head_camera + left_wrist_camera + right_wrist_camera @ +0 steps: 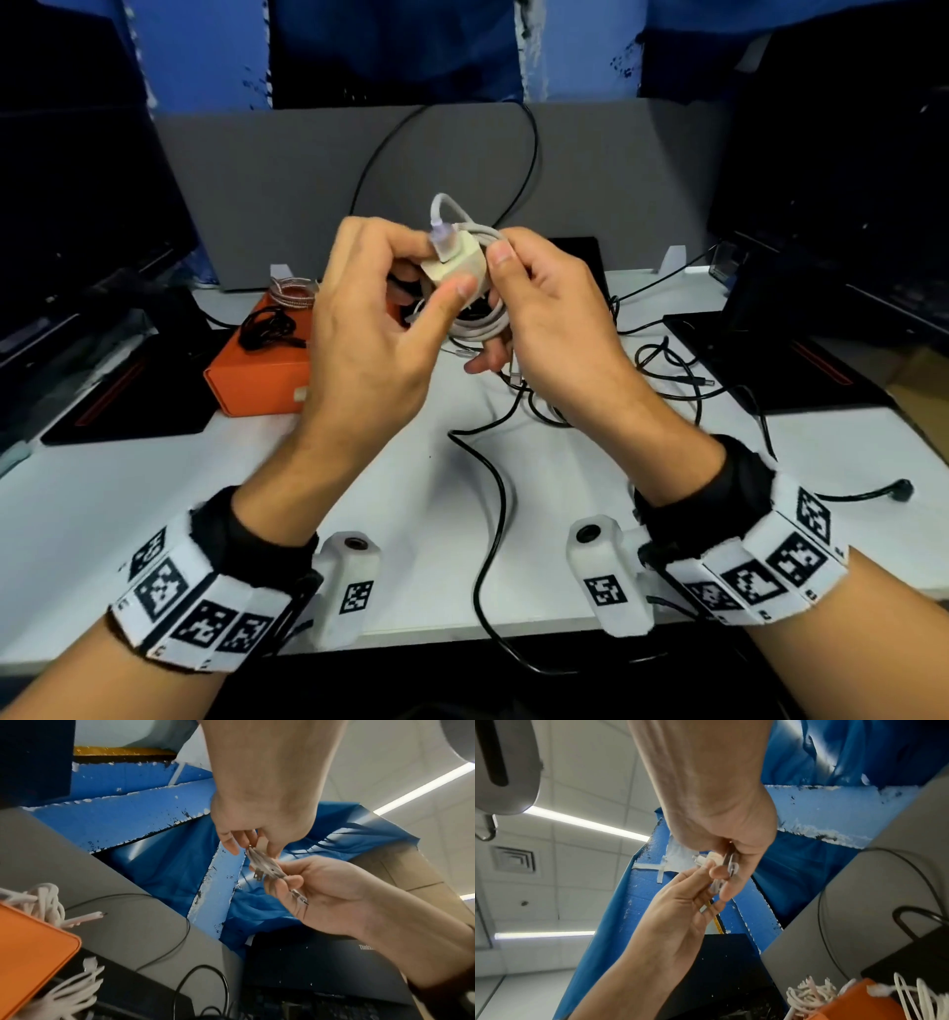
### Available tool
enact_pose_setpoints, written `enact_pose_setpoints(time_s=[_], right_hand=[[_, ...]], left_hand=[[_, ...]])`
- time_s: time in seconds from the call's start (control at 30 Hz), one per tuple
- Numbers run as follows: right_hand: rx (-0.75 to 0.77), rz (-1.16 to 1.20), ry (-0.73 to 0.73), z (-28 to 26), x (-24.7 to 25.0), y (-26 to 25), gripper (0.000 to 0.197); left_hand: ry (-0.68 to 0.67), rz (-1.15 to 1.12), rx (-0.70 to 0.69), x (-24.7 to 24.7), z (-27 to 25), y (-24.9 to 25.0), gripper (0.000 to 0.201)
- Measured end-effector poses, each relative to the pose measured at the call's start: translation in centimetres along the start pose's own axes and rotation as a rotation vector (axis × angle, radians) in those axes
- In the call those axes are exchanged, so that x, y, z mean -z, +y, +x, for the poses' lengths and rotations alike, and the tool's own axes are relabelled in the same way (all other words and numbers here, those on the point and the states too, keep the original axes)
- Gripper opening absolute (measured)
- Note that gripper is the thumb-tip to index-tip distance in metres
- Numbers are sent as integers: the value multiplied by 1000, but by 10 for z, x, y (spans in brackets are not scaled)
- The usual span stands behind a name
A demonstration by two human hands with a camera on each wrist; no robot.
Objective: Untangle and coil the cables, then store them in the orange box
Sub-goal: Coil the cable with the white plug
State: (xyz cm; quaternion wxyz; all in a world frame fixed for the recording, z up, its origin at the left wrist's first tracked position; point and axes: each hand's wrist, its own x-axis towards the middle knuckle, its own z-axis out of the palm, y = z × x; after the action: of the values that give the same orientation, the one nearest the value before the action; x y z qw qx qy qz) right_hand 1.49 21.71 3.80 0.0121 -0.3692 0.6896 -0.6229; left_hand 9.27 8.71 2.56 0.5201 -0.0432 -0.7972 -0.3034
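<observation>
Both hands are raised above the white table [128,493]. My left hand [436,270] pinches a white charger block [457,267] between thumb and fingers; a translucent plug [440,239] sticks into its top. My right hand [493,308] grips the coiled white cable [482,324] that hangs from the block. In the left wrist view the charger [267,868] shows its metal prongs between the left hand [246,843] and the right hand [282,882]. The orange box [257,370] stands at the left, holding a black coil [267,326] and a braided coil [292,290].
Tangled black cables [667,370] lie on the table to the right, and one long black cable [493,514] runs to the front edge. Dark laptops [770,370] flank the work area. A grey divider [287,195] stands behind. White cable bundles [46,902] lie by the orange box [30,943].
</observation>
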Motion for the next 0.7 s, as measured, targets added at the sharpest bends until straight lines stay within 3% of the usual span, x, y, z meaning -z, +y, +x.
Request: enact_pose_setpoints(time_s=[0.27, 0.4, 0.6, 0.7], right_hand=[[-7, -70, -57, -2, -4, 3, 29], [31, -61, -113, -7, -12, 5, 30], [102, -147, -86, 6, 2, 8, 27], [99, -201, -27, 16, 16, 12, 26]], left_hand=[[-107, 103, 88, 0, 4, -15, 32], [-264, -238, 244, 9, 11, -17, 70], [-535, -117, 310, 15, 17, -16, 24], [-651, -236, 425, 15, 16, -16, 43]])
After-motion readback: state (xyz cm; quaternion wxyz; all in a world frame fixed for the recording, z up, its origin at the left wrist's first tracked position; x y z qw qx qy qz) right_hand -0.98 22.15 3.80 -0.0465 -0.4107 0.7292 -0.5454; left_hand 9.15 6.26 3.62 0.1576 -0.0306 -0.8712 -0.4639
